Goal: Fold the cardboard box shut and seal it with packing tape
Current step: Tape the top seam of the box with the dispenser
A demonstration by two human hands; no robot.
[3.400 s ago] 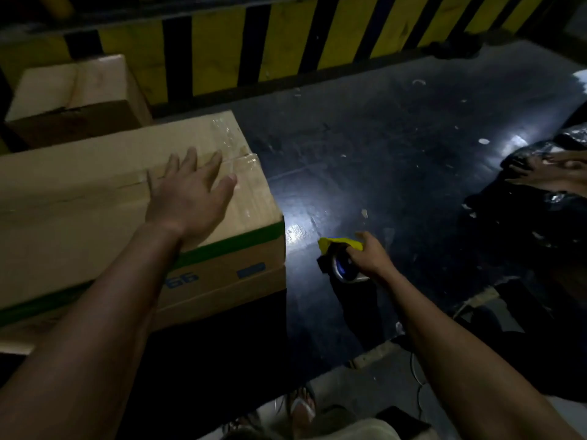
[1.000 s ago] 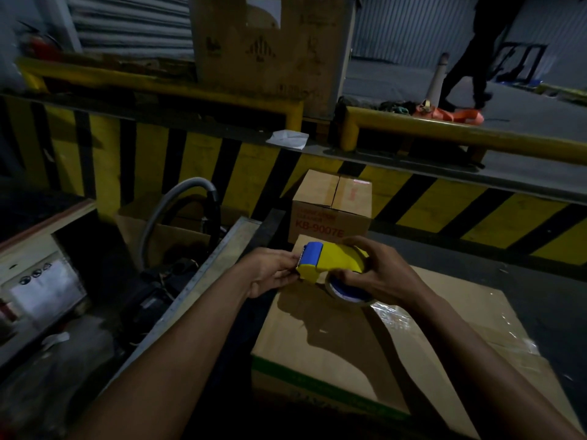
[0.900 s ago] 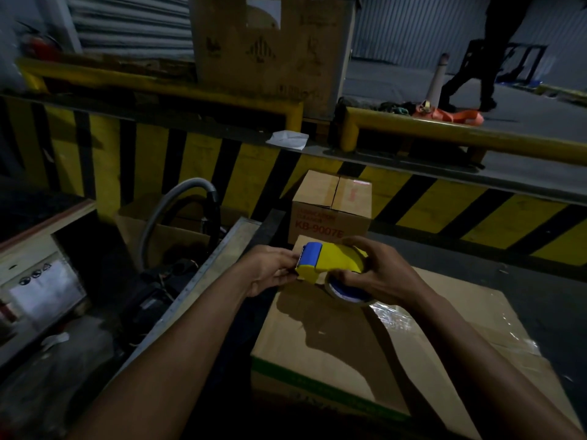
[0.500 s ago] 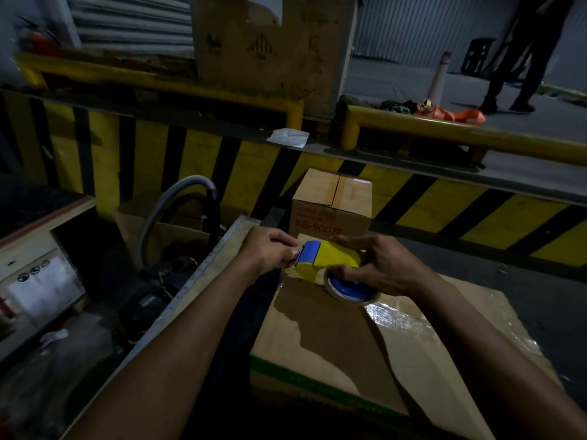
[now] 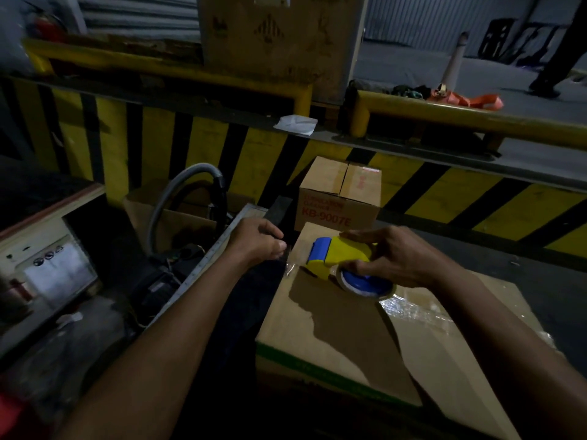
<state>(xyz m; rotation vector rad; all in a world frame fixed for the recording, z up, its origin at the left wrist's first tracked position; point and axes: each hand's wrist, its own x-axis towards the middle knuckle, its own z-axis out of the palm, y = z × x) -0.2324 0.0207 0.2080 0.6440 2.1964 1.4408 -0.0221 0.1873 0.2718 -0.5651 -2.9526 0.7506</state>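
A large cardboard box (image 5: 444, 350) with a green stripe lies flat-topped in front of me, its flaps folded down and shiny clear tape across the top at the right. My right hand (image 5: 394, 258) grips a yellow and blue tape dispenser (image 5: 336, 258) resting on the box's far left corner. My left hand (image 5: 260, 241) is just left of that corner, fingers pinched on the clear tape end (image 5: 289, 265) stretched out from the dispenser.
A smaller box marked KB-9007E (image 5: 340, 195) stands just behind. A grey hose (image 5: 184, 192) and open carton sit to the left, beside a cabinet (image 5: 47, 255). A yellow-black striped wall (image 5: 190, 144) and yellow rails (image 5: 470, 117) run behind. A person's legs (image 5: 559, 55) are far right.
I turned from the box's other end to this one. Over the last second my left hand drew the tape end leftward, away from the dispenser, which dropped onto the box corner.
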